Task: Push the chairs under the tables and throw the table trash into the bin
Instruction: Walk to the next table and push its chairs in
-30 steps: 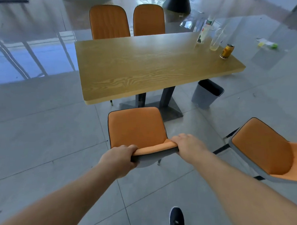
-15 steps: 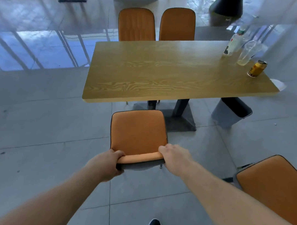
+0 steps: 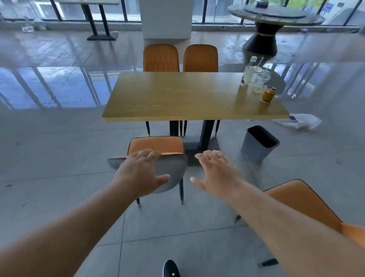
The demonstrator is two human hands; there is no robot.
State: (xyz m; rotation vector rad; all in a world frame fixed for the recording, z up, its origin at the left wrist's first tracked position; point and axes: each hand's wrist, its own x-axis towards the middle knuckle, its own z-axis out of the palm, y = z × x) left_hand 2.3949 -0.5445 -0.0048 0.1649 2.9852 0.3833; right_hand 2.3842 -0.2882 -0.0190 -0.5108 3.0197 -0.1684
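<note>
Four chairs: orange seats, grey backs; two tucked at the far side of the worktop (image 3: 176,97), two on the near side.
Near chair (image 3: 157,147): standing on the floor just short of the worktop edge, seat pointing under it, not yet under; grey back facing the camera.
Left hand (image 3: 141,175): grip open, fingers spread, fingertips laid on the top edge of the near chair back, thumb against the grey shell.
Right hand (image 3: 216,172): grip open, fingers splayed, held in the air just right of the chair back, touching nothing.
Second near chair (image 3: 304,204): lower right, turned aside, well apart from the worktop.
Trash on worktop: plastic bottle (image 3: 248,72), clear cup (image 3: 260,82) and yellow can (image 3: 268,95), grouped at the far right corner.
Bin (image 3: 258,144): grey, open, tilted, on the floor below the right end of the worktop.
Floor: grey tiles; white crumpled bag (image 3: 303,121) lying right of the bin.
Bottom edge: black shoe (image 3: 172,273).
</note>
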